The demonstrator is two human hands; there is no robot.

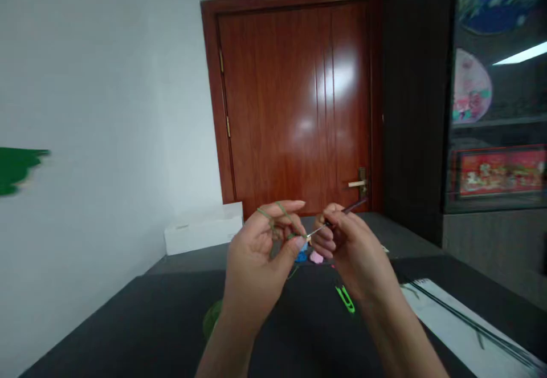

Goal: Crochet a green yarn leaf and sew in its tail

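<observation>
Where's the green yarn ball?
In the head view, the green yarn ball lies on the dark table beside the forearm of the left hand, left of a green plastic clip.

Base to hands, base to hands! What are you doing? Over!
Left hand: green yarn looped over fingers. Right hand: pinching crochet hook. Below: blue yarn piece, pink yarn piece.

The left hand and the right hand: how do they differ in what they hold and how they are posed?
The left hand carries green yarn over its fingers; the right hand pinches a dark-handled crochet hook. The left hand's fingers are spread, the right hand's curled. Both are bare, raised above the dark table.
</observation>
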